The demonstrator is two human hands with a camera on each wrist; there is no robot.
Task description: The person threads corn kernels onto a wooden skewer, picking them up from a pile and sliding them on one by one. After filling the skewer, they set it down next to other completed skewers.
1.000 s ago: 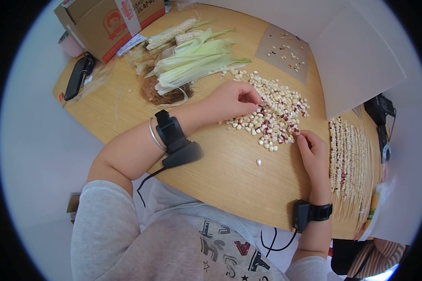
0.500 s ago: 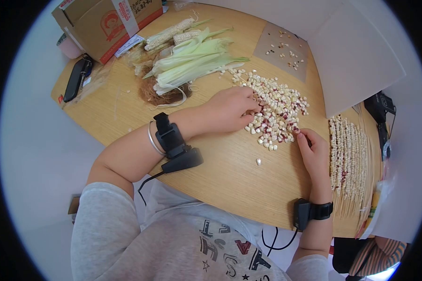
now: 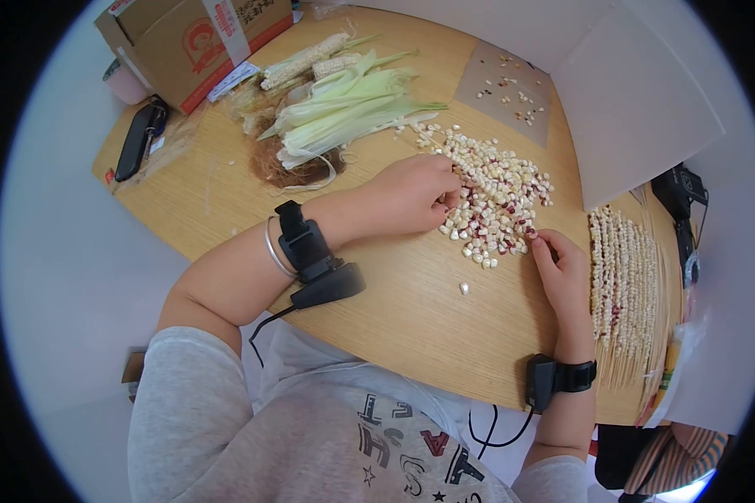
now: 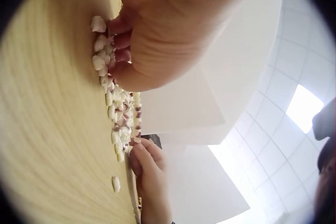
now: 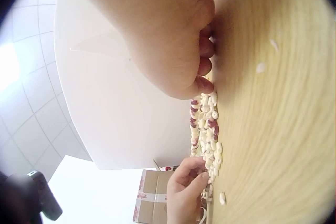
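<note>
Cream and dark red corn kernels point(image 3: 502, 172) lie heaped on the table. The left hand point(image 3: 407, 197) rests at the heap's left edge, palm down, its fingertips curled in among kernels point(image 4: 100, 61); whether it pinches one is hidden. At the heap's lower right, the right hand point(image 3: 564, 272) pinches the end of a threaded row of kernels point(image 4: 137, 113) between thumb and forefinger. That row, cream with dark red pieces, runs over the heap towards the left hand point(image 5: 184, 195) in the right wrist view. One loose kernel point(image 3: 465, 288) lies nearer the person.
Corn husks point(image 3: 335, 117) and cobs point(image 3: 306, 60) lie behind the left hand, beside a cardboard box point(image 3: 197, 42) and a black case point(image 3: 134, 142). Several kernel-threaded sticks point(image 3: 621, 285) lie at the right. A grey sheet point(image 3: 495, 101) with scattered kernels is at the back.
The left hand has come down from its raised pinch onto the heap's left edge, its fingers now curled lower. The right hand has barely moved and keeps its pinch.
</note>
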